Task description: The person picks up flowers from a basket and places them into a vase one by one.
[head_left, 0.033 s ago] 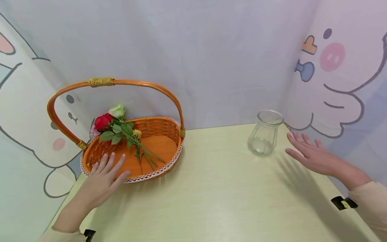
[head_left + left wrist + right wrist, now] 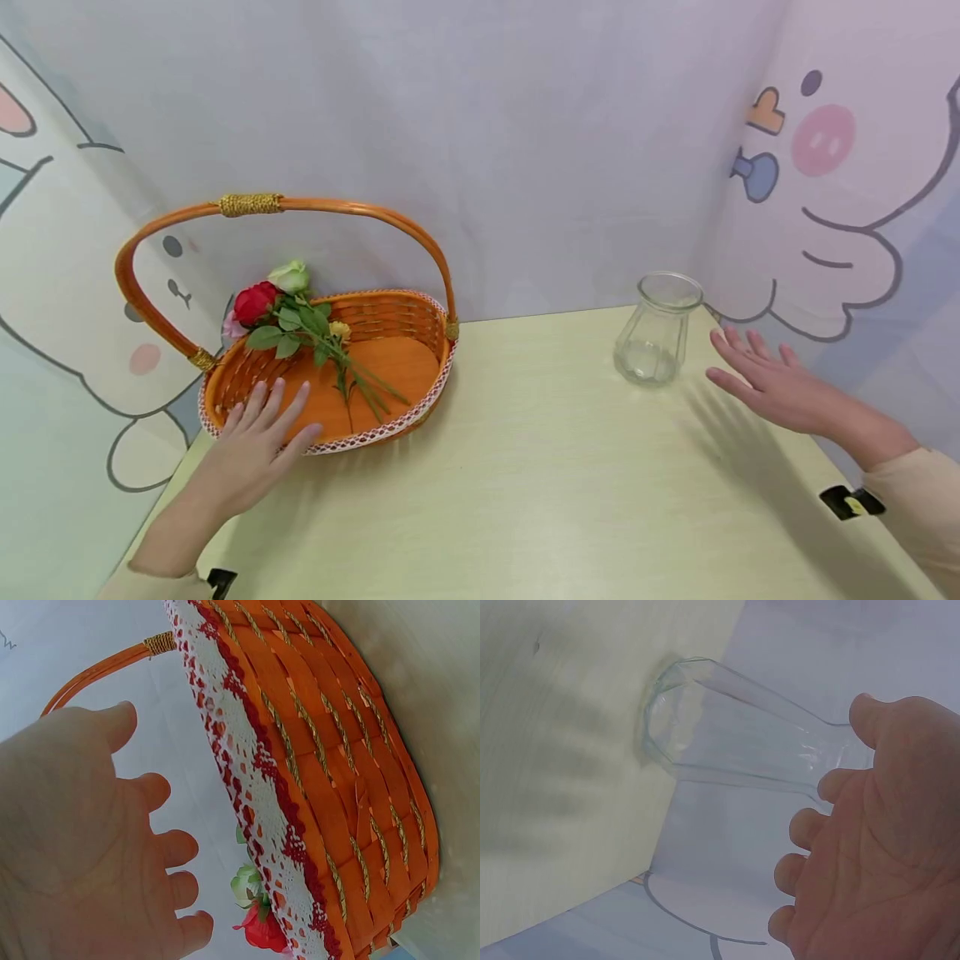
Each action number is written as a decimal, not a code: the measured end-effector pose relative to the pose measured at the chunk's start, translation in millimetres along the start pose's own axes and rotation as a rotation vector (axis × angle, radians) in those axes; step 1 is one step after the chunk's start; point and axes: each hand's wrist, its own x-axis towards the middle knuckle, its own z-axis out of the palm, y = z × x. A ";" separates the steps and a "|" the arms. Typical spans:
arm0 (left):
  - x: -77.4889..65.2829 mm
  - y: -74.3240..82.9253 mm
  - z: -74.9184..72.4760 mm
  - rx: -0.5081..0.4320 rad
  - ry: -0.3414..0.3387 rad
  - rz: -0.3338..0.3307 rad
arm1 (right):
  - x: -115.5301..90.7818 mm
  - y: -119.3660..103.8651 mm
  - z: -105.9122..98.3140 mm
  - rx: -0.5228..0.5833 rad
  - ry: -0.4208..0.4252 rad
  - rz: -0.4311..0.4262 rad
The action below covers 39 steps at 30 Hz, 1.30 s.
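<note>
An orange woven basket (image 2: 390, 354) with a tall arched handle and lace-trimmed rim stands at the table's left. Inside it lie artificial flowers: a red rose (image 2: 256, 302), a white-green rose (image 2: 290, 276), a pink bloom (image 2: 234, 325) and a small yellow flower (image 2: 340, 331), their stems slanting across the basket floor. My left hand (image 2: 251, 454) hovers at the basket's near rim, fingers spread and holding nothing. A clear glass vase (image 2: 651, 350) stands upright at the back right. Just right of it, my right hand (image 2: 776, 383) is raised above the table with extended fingers, also holding nothing.
The pale wooden table (image 2: 510, 467) meets a light curtain (image 2: 525, 167) at its back edge. Printed cartoon animals cover the side curtains. Both sleeves carry black straps near the wrists.
</note>
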 end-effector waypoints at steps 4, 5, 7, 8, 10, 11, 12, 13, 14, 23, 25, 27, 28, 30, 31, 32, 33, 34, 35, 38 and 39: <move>1.7 -0.3 1.0 -0.003 0.004 0.004 | 1.4 -0.6 1.6 -0.003 -0.009 0.000; 2.5 -0.1 1.2 -0.004 0.005 0.005 | 1.7 -1.1 2.1 -0.004 -0.010 -0.001; 4.3 0.2 2.0 -0.007 0.003 0.008 | 1.8 -2.4 2.9 -0.007 -0.011 -0.003; 5.3 0.1 2.6 -0.005 0.002 0.010 | 1.8 -2.8 3.2 -0.009 -0.010 -0.004; 7.1 -0.1 3.4 -0.005 -0.001 0.012 | 1.8 -3.5 3.8 -0.011 -0.008 -0.006; 8.0 -0.4 3.7 -0.003 -0.003 0.012 | 1.8 -3.7 4.0 -0.013 -0.006 -0.007; 9.0 -0.6 3.9 0.000 -0.006 0.013 | 2.0 -3.7 4.0 -0.016 -0.006 -0.005; 9.9 -0.7 3.6 0.002 -0.008 0.014 | 2.2 -3.7 3.9 -0.018 -0.006 -0.004; 10.9 -0.9 3.1 0.006 -0.011 0.015 | 2.6 -3.7 3.8 -0.019 -0.005 -0.003; 19.6 -0.9 -4.1 0.019 -0.039 -0.008 | 8.0 -5.5 0.9 -0.033 -0.024 -0.006; 21.7 -0.2 -5.1 0.027 -0.042 -0.006 | 8.9 -4.8 0.1 -0.040 -0.030 -0.001; 23.8 0.8 -5.8 0.031 -0.040 0.000 | 10.2 -3.9 -1.3 -0.050 -0.034 0.002; 24.6 1.4 -6.4 0.030 -0.039 0.003 | 11.0 -3.6 -2.3 -0.056 -0.037 0.002; 26.0 3.3 -7.9 0.020 -0.045 0.010 | 12.6 -3.6 -4.6 -0.062 -0.041 0.003; 27.0 4.5 -9.1 0.012 -0.050 0.014 | 13.5 -3.9 -6.0 -0.060 -0.044 0.002; 28.2 6.0 -11.0 0.002 -0.057 0.016 | 14.6 -4.3 -7.7 -0.051 -0.045 0.000; 29.8 7.8 -13.3 -0.008 -0.067 0.018 | 15.8 -5.0 -9.6 -0.037 -0.045 -0.002; 31.7 10.1 -16.3 -0.021 -0.079 0.021 | 17.0 -5.7 -11.6 -0.018 -0.049 0.000; 34.3 12.8 -19.8 -0.033 -0.092 0.027 | 18.3 -6.5 -13.9 0.004 -0.053 0.002; 44.0 23.5 -32.0 -0.092 -0.138 0.051 | 22.3 -7.8 -21.9 0.079 -0.074 0.019; 47.8 27.7 -36.2 -0.111 -0.155 0.061 | 24.1 -7.6 -24.6 0.102 -0.082 0.023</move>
